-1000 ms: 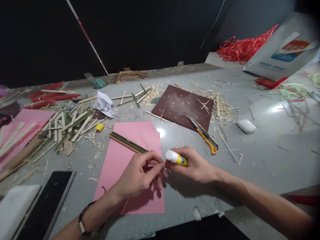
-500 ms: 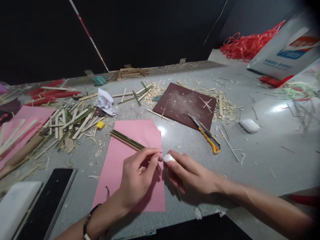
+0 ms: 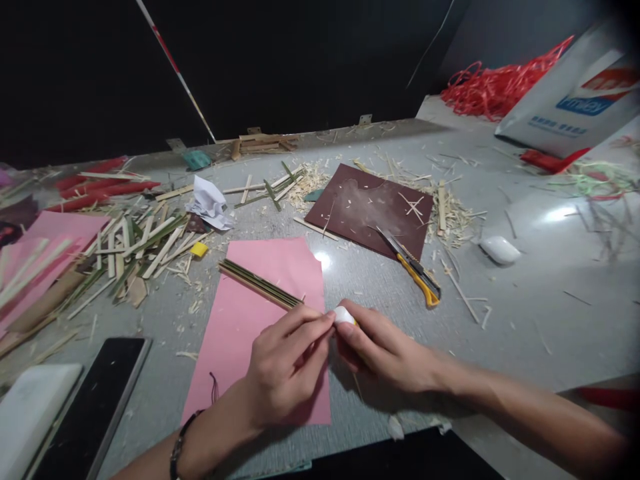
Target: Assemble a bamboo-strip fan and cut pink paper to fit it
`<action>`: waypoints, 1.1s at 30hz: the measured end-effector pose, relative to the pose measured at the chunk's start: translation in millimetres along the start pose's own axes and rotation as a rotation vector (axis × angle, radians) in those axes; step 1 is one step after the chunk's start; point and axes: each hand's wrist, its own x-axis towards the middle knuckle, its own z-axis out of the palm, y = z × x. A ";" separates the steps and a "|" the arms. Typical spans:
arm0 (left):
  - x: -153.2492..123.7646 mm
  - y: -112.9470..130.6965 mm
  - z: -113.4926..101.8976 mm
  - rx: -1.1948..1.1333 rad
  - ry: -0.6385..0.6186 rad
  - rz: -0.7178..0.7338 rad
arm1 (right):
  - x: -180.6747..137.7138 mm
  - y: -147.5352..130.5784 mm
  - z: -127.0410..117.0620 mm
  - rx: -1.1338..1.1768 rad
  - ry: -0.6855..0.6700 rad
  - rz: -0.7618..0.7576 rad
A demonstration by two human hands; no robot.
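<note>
Left hand (image 3: 280, 370) and right hand (image 3: 393, 347) meet at a white-capped tube (image 3: 343, 315)
The right hand's fingers wrap around the tube, thumb pressed beside the cap, with a sliver of yellow showing; the left hand's fingers are bent, their tips drawn together at the cap's left side, and whether they grip anything I cannot tell; the tube is held over the desk (image 3: 500, 320) by the right edge of a pink sheet (image 3: 230, 333), which lies under the left hand; a bundle of green and brown strips (image 3: 261, 285) lies slantwise on the sheet, just beyond that hand; farther out, a yellow-handled cutter (image 3: 417, 273) overlaps a maroon board (image 3: 350, 207), and crumpled white paper (image 3: 209, 203) sits beside heaped pale strips (image 3: 163, 253)
</note>
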 end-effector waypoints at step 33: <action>7.7 -5.6 -20.2 -0.108 -0.282 0.021 | -10.0 -3.1 -10.0 -0.408 -0.107 -0.050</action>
